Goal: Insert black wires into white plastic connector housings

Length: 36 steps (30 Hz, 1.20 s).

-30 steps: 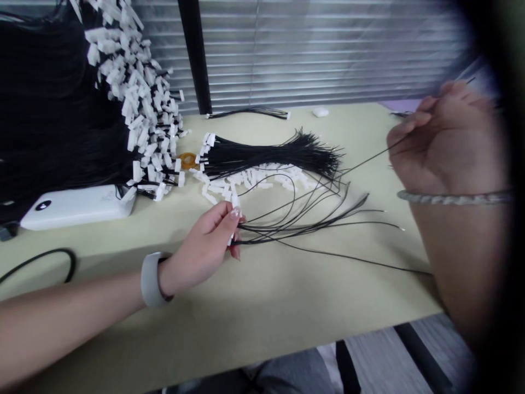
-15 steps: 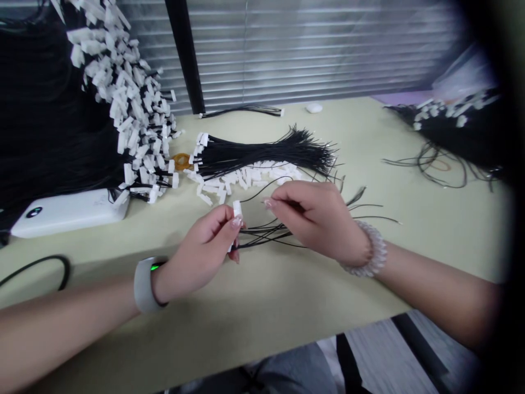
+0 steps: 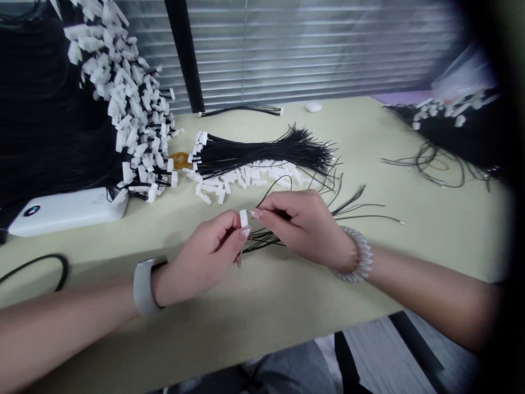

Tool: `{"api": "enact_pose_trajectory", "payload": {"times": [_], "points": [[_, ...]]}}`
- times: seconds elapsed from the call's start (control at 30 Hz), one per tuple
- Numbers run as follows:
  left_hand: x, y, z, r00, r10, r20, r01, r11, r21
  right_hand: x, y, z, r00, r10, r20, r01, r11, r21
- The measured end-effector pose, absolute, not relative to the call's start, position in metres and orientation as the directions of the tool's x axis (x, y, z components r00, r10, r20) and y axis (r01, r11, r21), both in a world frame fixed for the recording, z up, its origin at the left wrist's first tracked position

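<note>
Between the thumb and fingers of my left hand (image 3: 213, 246) is a small white connector (image 3: 244, 218), held upright. Several thin black wires (image 3: 266, 238) run from that hand to the right, passing under my right hand (image 3: 299, 227). My right hand is pinched at the connector's right side, on what looks like a thin black wire (image 3: 268, 191) that loops up behind its fingers. Whether the wire's tip sits inside the connector is too small to tell. Behind both hands lies a pile of loose white connectors (image 3: 246, 176).
A bundle of black wires (image 3: 262, 156) with white connectors lies behind the loose pile. At left are a large heap of wired connectors (image 3: 135, 109), a white power bank (image 3: 69, 210) and a roll of amber tape (image 3: 179, 160). More wires (image 3: 459, 131) lie at the right.
My right hand has moved left and slightly down, bringing its fingertips up to the connector. My left hand has shifted a little right, still holding the connector.
</note>
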<state>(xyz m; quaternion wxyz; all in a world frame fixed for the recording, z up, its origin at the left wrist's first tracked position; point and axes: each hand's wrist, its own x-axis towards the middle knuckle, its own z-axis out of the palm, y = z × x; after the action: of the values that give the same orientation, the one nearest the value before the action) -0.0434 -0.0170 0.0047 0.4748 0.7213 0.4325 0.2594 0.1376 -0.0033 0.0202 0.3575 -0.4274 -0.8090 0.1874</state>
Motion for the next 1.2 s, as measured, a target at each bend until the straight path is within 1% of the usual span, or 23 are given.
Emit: {"api": "enact_pose_trajectory", "payload": {"times": [0.2,0.37,0.53,0.67,0.87,0.93,1.0,1.07,1.13,1.2], "points": [[-0.042,-0.018,0.006,0.497,0.868,-0.025,0.423,-0.217,0.879,0.138,-0.004,0.02,-0.379,0.837,0.394,0.57,0.547,-0.614],[-0.043,-0.018,0.007,0.487,0.873,-0.032,0.436,-0.211,0.875,0.138,-0.003,0.022,-0.399,0.836,0.376,0.576,0.548,-0.607],[-0.042,-0.02,0.004,0.471,0.881,-0.046,0.446,-0.193,0.874,0.138,-0.003,0.023,-0.445,0.826,0.345,0.578,0.559,-0.594],[-0.042,-0.02,0.006,0.484,0.874,-0.041,0.49,-0.231,0.841,0.139,-0.003,0.025,-0.482,0.812,0.328,0.557,0.573,-0.601],[-0.042,-0.022,0.009,0.536,0.844,-0.018,0.564,-0.342,0.752,0.138,-0.006,0.023,-0.488,0.774,0.404,0.542,0.632,-0.555],[-0.042,-0.022,0.008,0.538,0.843,-0.01,0.569,-0.354,0.743,0.136,-0.007,0.021,-0.486,0.761,0.43,0.541,0.648,-0.536],[-0.042,-0.022,0.006,0.537,0.844,-0.01,0.544,-0.337,0.768,0.135,-0.006,0.02,-0.475,0.754,0.453,0.556,0.656,-0.51],[-0.042,-0.02,0.004,0.518,0.855,-0.016,0.476,-0.273,0.836,0.135,-0.003,0.021,-0.47,0.726,0.501,0.568,0.684,-0.458],[-0.043,-0.018,0.003,0.463,0.886,-0.03,0.372,-0.163,0.914,0.139,0.004,0.026,-0.438,0.68,0.588,0.579,0.714,-0.394],[-0.043,-0.015,0.002,0.383,0.922,-0.062,0.271,-0.048,0.961,0.147,0.012,0.031,-0.344,0.66,0.668,0.616,0.695,-0.37]]}}
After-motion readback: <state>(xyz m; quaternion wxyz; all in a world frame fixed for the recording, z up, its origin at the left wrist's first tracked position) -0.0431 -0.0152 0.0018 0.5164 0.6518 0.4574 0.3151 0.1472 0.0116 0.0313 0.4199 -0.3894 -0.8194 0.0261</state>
